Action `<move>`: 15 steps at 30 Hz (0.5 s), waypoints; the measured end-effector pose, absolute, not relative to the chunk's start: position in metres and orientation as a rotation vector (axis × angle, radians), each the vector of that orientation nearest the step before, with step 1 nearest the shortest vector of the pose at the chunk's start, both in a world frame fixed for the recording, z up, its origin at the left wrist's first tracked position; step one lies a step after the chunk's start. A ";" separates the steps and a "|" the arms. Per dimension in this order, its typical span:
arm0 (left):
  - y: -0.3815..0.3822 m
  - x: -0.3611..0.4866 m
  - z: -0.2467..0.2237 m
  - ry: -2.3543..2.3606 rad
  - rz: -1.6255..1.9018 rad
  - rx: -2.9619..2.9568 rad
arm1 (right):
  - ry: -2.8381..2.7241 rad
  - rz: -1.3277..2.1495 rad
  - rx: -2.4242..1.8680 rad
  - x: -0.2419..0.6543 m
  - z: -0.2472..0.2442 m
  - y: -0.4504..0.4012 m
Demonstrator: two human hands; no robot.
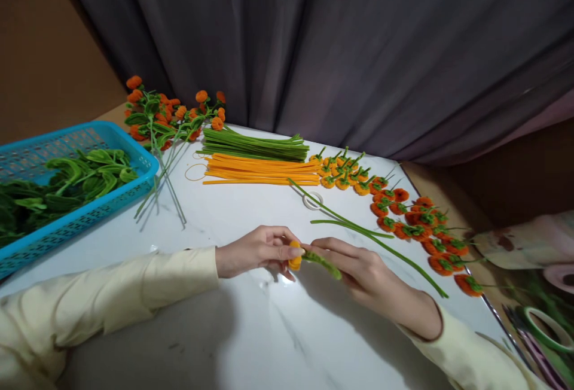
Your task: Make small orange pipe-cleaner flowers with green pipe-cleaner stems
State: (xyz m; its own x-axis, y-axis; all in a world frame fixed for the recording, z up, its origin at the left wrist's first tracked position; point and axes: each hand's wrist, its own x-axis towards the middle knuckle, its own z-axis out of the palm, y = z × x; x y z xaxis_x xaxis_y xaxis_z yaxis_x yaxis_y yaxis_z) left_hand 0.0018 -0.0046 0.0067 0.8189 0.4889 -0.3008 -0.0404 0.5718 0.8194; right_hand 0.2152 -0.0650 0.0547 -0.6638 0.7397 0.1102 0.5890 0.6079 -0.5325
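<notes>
Between the thumb and fingers of my left hand (262, 250) is a small yellow-orange pipe-cleaner flower head (295, 256). A short fuzzy green pipe-cleaner stem (325, 264) sticks out of it to the right. My right hand (363, 270) is closed at the base of this stem, where it meets the flower; its fingertips are partly hidden. Just beyond my right hand, a few loose green pipe cleaners (359, 225) lie on the white tabletop (269, 342). A small white ring of tape (313, 200) sits under their far end.
At left stands a blue basket (147, 171) of green leaves (89, 177). Orange flowers on stems (165, 109) lie behind it. Green (255, 143) and orange pipe-cleaner bundles (264, 170) lie at the back. Yellow (343, 179) and orange flower heads (417, 222) line the right. Green tape (549, 327) is far right.
</notes>
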 end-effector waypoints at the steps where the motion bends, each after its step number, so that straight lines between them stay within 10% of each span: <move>1: -0.004 0.002 0.007 0.534 0.325 0.901 | -2.548 0.601 -1.085 0.216 0.053 -0.067; 15: -0.015 0.003 0.004 0.640 0.592 1.454 | -2.483 0.722 -1.456 0.240 0.079 -0.070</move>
State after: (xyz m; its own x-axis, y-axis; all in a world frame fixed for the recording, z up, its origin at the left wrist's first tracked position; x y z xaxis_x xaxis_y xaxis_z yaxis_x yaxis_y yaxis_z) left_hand 0.0035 -0.0154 0.0040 0.7027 0.7104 -0.0384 0.0180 0.0362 0.9992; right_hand 0.2402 -0.0697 0.0792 -0.5070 0.8570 -0.0922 0.7729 0.4047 -0.4888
